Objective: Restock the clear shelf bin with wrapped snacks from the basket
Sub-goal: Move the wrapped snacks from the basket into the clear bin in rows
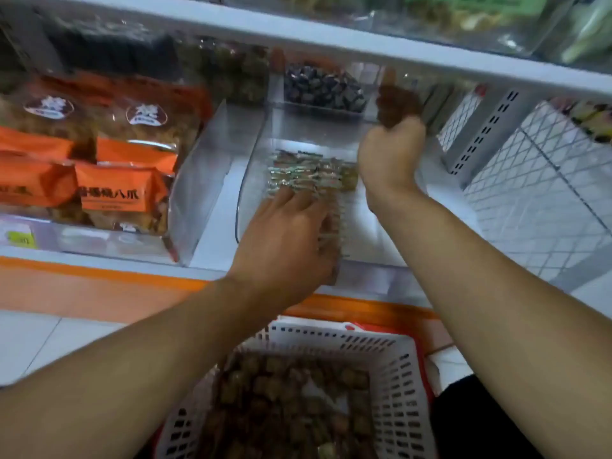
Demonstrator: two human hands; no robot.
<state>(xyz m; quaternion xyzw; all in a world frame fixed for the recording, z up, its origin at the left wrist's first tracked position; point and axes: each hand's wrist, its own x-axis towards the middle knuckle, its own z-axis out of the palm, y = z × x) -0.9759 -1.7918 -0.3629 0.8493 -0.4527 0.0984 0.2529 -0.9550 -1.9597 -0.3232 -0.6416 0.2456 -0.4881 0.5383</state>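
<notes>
A clear shelf bin [246, 180] sits on the white shelf and holds a row of wrapped snacks [308, 175]. My left hand [284, 240] lies over the near end of that row with its fingers spread flat on the wrappers. My right hand [390, 154] is raised above the bin's right side and grips a brown wrapped snack [395, 106]. Below, a white basket [394, 369] with slotted walls is full of brown wrapped snacks [288, 402].
Orange snack bags [122, 190] fill a clear bin at the left. Behind lies a bin of dark wrapped sweets [323, 89]. The upper shelf edge [298, 38] hangs low overhead. A white perforated upright [483, 134] and a wire mesh panel [536, 187] stand at the right.
</notes>
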